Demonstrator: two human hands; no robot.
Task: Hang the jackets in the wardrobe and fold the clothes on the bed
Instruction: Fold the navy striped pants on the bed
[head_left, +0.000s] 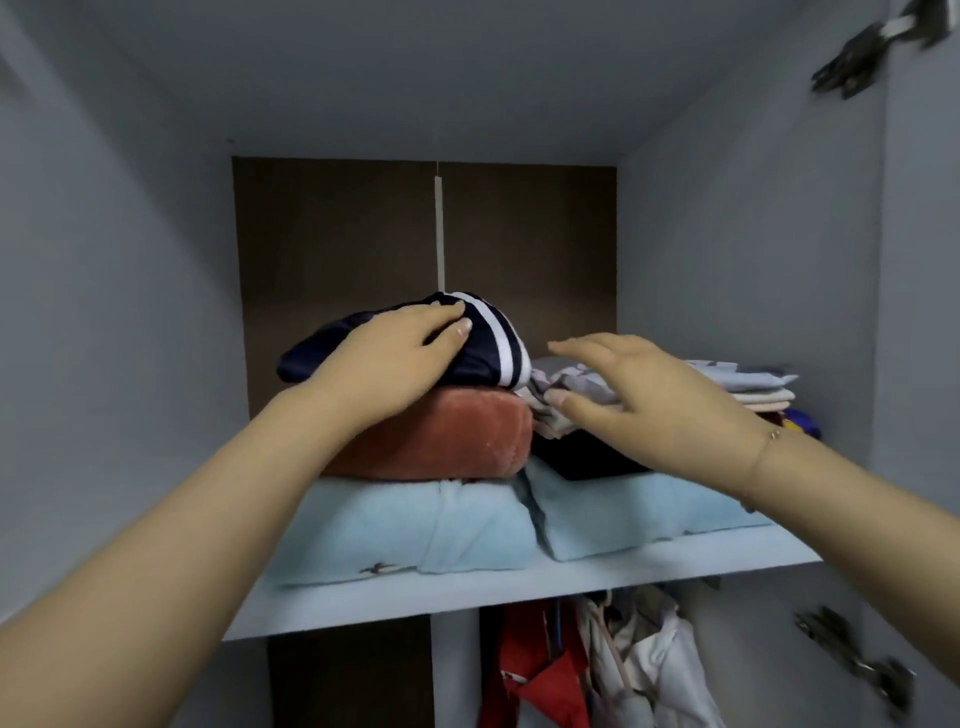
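1. Both hands reach up from the lower corners of the frame onto a wardrobe shelf, and they are apart from each other
2. Left hand, at centre frame, lies palm down on a folded navy garment with white stripes, fingers stretched over its top and thumb against its front; it presses rather than grips
3. Right hand, just right of centre, hovers with fingers straight and spread above a pile of pale folded clothes; whether it touches them cannot be told, and it holds nothing. A thin bracelet circles that wrist
4. That navy garment sits on a folded rust-coloured plush item, which rests on a folded light blue towel
5. A second light blue towel lies just beside it to the right, under a dark item and the pale pile
6. Below the shelf, lower centre-right, red and whitish clothes hang
7. Metal door hinges show at the right edge, upper and lower
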